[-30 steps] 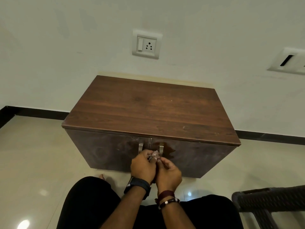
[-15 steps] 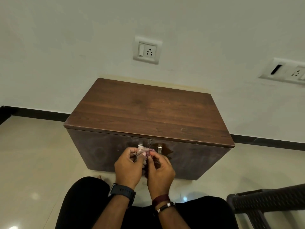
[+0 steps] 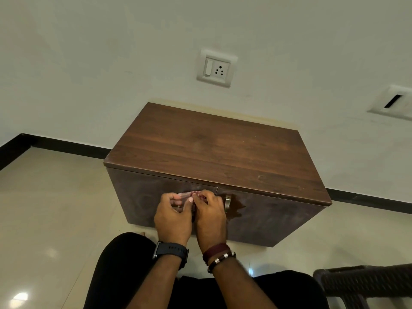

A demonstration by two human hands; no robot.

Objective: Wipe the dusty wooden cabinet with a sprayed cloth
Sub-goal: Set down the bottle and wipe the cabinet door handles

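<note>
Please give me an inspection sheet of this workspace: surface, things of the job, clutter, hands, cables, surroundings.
Surface: wooden cabinet stands on the tiled floor against the wall; its top is bare, with small pale specks near the right front edge.
Job's things: small pinkish cloth, bunched between both hands in front of the left door; a darker patch shows on the right door beside the metal handle. No spray bottle seen.
Clutter: nothing seen.
Hands: left hand and right hand both pinch the cloth.
Cables: nothing seen.
Surroundings: wall socket above the cabinet, second wall plate at right, dark woven chair at lower right.
</note>
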